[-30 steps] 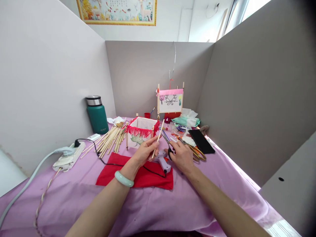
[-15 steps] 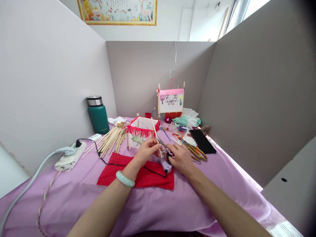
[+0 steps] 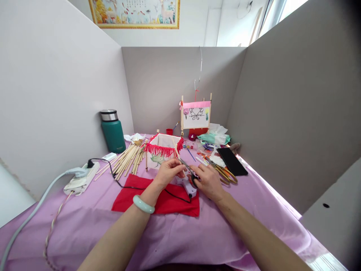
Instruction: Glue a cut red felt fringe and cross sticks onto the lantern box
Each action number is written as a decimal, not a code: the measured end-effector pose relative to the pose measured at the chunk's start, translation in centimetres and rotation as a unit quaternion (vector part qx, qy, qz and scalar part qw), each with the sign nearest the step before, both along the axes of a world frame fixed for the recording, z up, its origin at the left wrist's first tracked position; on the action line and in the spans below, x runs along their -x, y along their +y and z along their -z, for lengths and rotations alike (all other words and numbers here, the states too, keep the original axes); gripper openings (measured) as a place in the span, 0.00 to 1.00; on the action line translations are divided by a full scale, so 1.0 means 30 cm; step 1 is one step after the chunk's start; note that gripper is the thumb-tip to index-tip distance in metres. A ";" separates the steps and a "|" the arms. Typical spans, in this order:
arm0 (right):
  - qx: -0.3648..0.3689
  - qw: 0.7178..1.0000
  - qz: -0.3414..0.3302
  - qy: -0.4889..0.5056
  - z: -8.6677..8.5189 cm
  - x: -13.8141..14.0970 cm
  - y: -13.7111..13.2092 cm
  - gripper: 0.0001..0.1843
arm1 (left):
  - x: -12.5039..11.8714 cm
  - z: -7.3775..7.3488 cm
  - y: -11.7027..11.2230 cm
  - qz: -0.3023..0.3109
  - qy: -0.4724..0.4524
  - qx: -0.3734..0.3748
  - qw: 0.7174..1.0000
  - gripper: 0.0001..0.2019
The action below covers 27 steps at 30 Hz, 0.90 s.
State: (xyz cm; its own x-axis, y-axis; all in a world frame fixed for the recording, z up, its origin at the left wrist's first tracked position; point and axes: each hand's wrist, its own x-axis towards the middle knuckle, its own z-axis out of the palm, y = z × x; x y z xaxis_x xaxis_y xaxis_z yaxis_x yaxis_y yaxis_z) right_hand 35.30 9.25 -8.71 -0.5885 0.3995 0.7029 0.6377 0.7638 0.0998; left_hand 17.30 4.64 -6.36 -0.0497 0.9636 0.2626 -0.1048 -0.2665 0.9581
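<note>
Dowel (image 3: 176, 153) in L grip (image 3: 168, 174), scissors (image 3: 186, 167) in R grip (image 3: 208, 182).

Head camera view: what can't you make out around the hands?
Head view:
- Glue gun: mostly hidden by the right hand.
- Scissors: finger loops partly hidden by the right hand.
- Wooden stick: lower end hidden by the left hand.
- Small items by the wipes packet: too small to identify.

Partitioned craft booth inside a room: grey divider panels (image 3: 175, 86) around a lilac-clothed bench (image 3: 225, 229) with loose wooden sticks (image 3: 125, 162), scissors (image 3: 187, 167), paper lanterns (image 3: 195, 116), a power strip (image 3: 81, 178), framed picture (image 3: 134, 14) on the wall beyond
</note>
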 end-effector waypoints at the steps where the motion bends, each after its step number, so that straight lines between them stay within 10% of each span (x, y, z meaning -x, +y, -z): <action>1: -0.001 1.000 0.004 -0.001 -0.002 -0.001 0.000 0.15 | 0.000 0.000 0.000 0.001 0.004 -0.001 1.000 0.15; 19: -0.050 0.996 0.022 -0.066 -0.014 -0.058 0.045 0.17 | 0.034 0.001 -0.011 -0.222 0.033 -0.185 0.957 0.14; 27: -0.023 0.997 0.029 -0.073 -0.015 -0.040 0.027 0.19 | 0.036 -0.002 -0.015 -0.198 0.032 -0.174 0.964 0.14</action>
